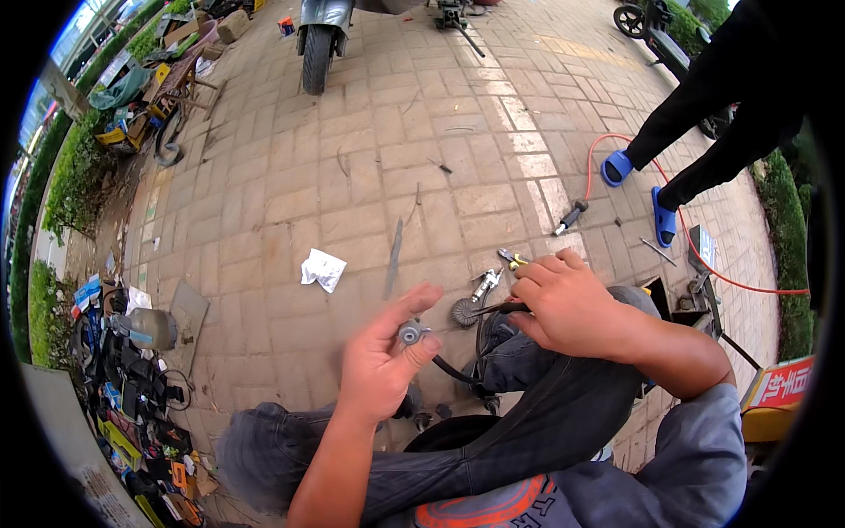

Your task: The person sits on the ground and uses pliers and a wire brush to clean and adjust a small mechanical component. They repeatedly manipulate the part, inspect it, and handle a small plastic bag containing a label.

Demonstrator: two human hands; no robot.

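One slackened pinch could drop the metal part (410,333) held in half-curled left fingers (402,309); right fingers (535,277) are closed round a dark tool (508,308).

The one head-worn fisheye looks down and forward from above the person's lap (537,431), near the left hand (377,365) and right hand (568,304), brick paving (264,185) spreading beyond.
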